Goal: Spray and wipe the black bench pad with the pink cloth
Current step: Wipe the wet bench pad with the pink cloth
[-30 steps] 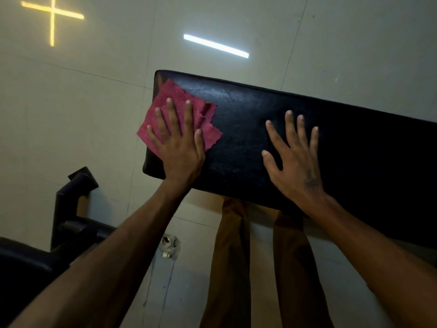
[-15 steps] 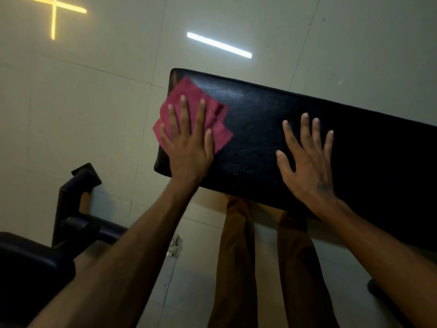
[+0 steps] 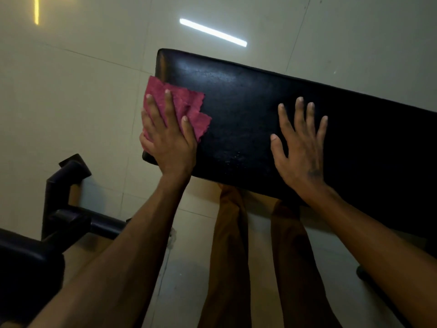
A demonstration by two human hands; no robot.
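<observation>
The black bench pad (image 3: 248,107) runs from the upper middle down to the right edge, with small wet droplets near its front rim. My left hand (image 3: 168,138) presses the pink cloth (image 3: 189,107) flat onto the pad's left end, and part of the cloth hangs over the left edge. My right hand (image 3: 300,147) lies flat on the pad's middle with fingers spread and nothing in it. No spray bottle shows clearly.
Black frame parts of another machine (image 3: 63,185) stand at the lower left on the pale tiled floor (image 3: 71,102). My legs in brown trousers (image 3: 231,256) are below the pad's front edge. A small pale object (image 3: 172,237) lies on the floor beside my left forearm.
My left hand has slid the pink cloth leftward and toward the pad's front left corner, so it now overhangs the left edge. The right hand stays flat on the pad.
</observation>
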